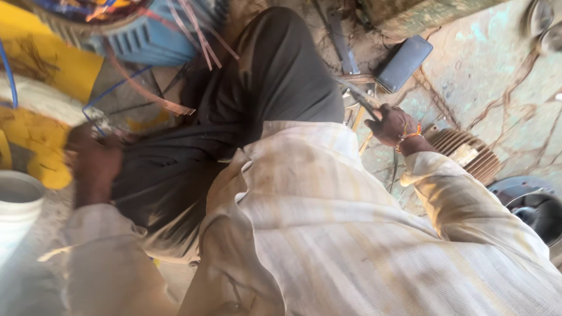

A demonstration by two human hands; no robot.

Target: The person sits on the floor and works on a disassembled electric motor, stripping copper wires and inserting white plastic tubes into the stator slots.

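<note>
Step in hand, judged: picking up tool. Right hand (pixel 393 124), right of centre, closed on thin metal tool (pixel 362 100) above floor. Left hand (pixel 93 159), left edge, blurred; grip cannot tell. Next move calls for steadying tool.

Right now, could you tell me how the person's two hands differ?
The right hand is sharp in the picture; the left hand is blurred. The right hand is closed around a thin dark tool and has an orange band at the wrist; what the left hand holds cannot be told, though it is by a blue wire. Both come out of pale striped sleeves.
</note>
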